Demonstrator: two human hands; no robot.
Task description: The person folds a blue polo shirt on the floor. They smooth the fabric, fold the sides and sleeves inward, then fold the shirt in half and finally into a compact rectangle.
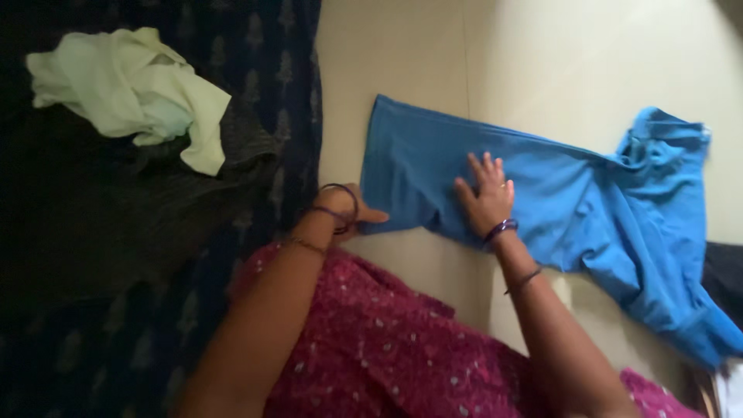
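A blue garment [557, 193] lies spread on the pale floor [542, 62], its folded straight end toward the left and its bunched end at the right. My right hand [486, 195] presses flat on the blue cloth, fingers spread. My left hand [348, 210] grips the lower left corner of the same garment, thumb on top. Both wrists carry dark bangles.
A crumpled pale green cloth [135, 89] lies on a dark patterned fabric [139, 232] covering the left side. My pink dotted clothing [387, 340] fills the bottom. A dark item [724, 275] and a white edge [731, 391] sit at the right border.
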